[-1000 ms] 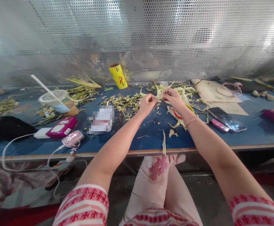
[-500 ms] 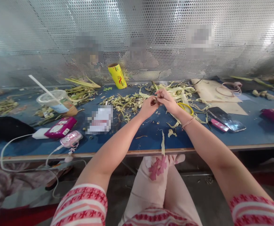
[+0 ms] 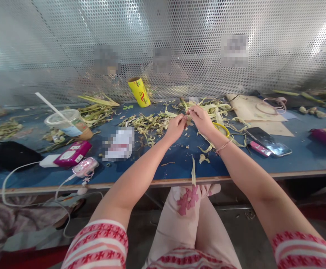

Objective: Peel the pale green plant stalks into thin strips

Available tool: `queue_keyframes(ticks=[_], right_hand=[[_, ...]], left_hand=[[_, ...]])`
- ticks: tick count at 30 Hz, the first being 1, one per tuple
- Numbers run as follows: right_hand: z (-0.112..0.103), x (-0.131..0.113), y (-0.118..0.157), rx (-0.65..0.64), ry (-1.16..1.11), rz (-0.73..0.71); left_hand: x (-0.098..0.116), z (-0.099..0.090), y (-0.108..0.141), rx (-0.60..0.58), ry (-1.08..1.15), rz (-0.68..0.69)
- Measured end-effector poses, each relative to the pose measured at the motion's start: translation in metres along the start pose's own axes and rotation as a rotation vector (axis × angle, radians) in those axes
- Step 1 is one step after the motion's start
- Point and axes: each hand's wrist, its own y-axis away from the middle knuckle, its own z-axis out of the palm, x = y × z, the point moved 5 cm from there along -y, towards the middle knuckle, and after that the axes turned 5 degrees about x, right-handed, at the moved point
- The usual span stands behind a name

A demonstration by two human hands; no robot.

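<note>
- Since half a second ago, the left hand and right hand have barely shifted, fingertips still meeting.
- Both grips pinch a thin pale-green fibrous leaf strip above the blue tabletop, beside a heap of limp, shredded leaves.
- A yellow ring lies right of the right wrist.

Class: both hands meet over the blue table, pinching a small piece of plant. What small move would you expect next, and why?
Probably the left hand and right hand draw apart to split the plant piece pinched between their fingertips. Torn husk strips already lie on the blue table beside them.
</note>
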Motion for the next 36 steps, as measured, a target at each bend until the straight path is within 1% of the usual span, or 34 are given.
queue_keyframes(ticks=[6,11,16,19,22,25,27,29,31,33,36], right_hand=[[0.004,-0.002,0.000,-0.050,0.049,-0.059],[0.004,0.001,0.000,-0.032,0.084,-0.046],[0.002,0.003,0.000,0.009,0.115,-0.025],[0.002,0.006,0.000,0.035,0.141,-0.023],[0.004,0.015,0.000,0.047,0.168,0.007],[0.006,0.026,-0.002,0.039,0.196,0.096],[0.008,0.031,-0.004,-0.008,0.200,0.180],[0.011,0.033,-0.004,-0.078,0.166,0.271],[0.012,0.030,-0.003,-0.122,0.056,0.368],[0.013,0.025,0.000,-0.124,-0.127,0.475],[0.014,0.018,0.006,-0.098,-0.382,0.615]], left_hand=[[0.000,-0.002,0.000,-0.003,0.017,0.013],[-0.004,0.000,-0.001,-0.016,0.062,0.001],[-0.005,-0.001,-0.001,-0.004,0.090,-0.004],[-0.002,-0.001,0.000,-0.018,0.057,0.024],[0.000,0.001,0.000,-0.051,-0.025,0.095],[0.001,0.003,-0.001,-0.079,-0.149,0.204],[0.001,0.004,-0.001,-0.099,-0.196,0.259],[0.001,0.005,-0.001,-0.118,-0.192,0.293],[0.002,0.005,-0.001,-0.128,-0.162,0.305],[0.000,0.005,-0.001,-0.125,-0.126,0.260],[-0.004,0.005,-0.001,-0.115,-0.023,0.107]])
